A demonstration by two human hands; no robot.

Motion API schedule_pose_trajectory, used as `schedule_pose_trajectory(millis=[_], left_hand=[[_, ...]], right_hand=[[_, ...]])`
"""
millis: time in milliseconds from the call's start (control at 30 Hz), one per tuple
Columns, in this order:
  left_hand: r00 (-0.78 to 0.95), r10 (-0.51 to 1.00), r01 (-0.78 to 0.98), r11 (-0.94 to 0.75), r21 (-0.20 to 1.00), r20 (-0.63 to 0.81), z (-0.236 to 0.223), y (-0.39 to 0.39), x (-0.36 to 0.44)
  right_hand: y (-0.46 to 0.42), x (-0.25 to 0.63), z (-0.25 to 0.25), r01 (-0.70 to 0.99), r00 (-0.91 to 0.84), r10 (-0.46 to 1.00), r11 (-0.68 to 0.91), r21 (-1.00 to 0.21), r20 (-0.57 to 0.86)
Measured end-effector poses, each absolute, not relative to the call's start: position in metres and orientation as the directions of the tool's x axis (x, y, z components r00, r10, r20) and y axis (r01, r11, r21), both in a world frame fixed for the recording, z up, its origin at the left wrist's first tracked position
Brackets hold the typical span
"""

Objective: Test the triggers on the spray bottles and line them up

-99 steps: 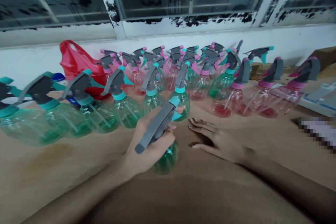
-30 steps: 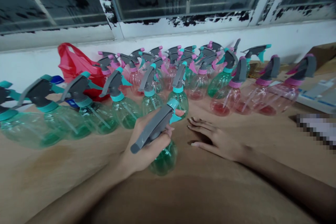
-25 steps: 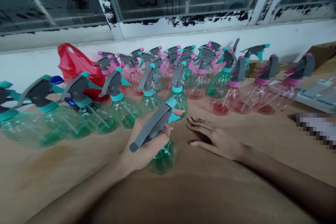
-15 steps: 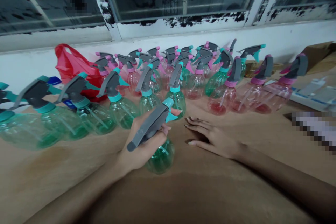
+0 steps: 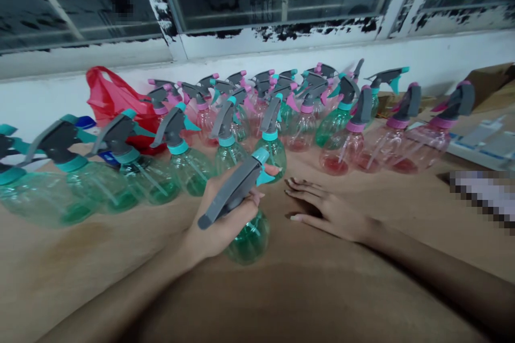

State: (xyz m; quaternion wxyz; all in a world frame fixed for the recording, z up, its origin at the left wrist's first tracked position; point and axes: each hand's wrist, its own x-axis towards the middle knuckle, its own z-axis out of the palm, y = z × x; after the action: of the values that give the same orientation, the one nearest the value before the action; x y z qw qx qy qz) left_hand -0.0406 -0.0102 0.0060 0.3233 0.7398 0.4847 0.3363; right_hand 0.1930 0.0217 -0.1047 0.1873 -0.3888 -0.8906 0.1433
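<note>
My left hand (image 5: 225, 220) is closed round the neck of a green spray bottle (image 5: 249, 238), under its grey sprayer head with a turquoise nozzle and trigger. The bottle stands on the table in front of me, and my fingers hide its collar. To the right of it, my right hand (image 5: 322, 206) lies palm down on the tabletop, fingers stretched out and holding nothing. Just beyond my left hand is another green spray bottle (image 5: 274, 156). A row of green spray bottles, including one (image 5: 191, 171) with a turquoise collar, runs off to the left.
Pink spray bottles, one of them (image 5: 336, 155) nearest, stand at the right, with several mixed bottles behind. A red plastic bag (image 5: 116, 99) sits at the back left by the wall. Cardboard (image 5: 488, 83) and a white tray (image 5: 475, 150) lie at the far right.
The whole view has shifted very slightly. Both hands and the held spray bottle otherwise look unchanged.
</note>
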Motion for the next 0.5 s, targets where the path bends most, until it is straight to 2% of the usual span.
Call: schedule_pose_trajectory(millis=[267, 500], left_hand=[[0.343, 0.913, 0.548, -0.385, 0.742, 0.221, 0.0019, -0.0109, -0.0434], [0.361, 0.906, 0.507, -0.391, 0.768, 0.223, 0.0024, -0.0107, -0.0429]], right_hand=[[0.0223, 0.1942, -0.109, 0.637, -0.628, 0.738, 0.67, -0.381, 0.247], [0.0217, 0.1942, -0.1073, 0.638, -0.626, 0.739, 0.67, -0.38, 0.25]])
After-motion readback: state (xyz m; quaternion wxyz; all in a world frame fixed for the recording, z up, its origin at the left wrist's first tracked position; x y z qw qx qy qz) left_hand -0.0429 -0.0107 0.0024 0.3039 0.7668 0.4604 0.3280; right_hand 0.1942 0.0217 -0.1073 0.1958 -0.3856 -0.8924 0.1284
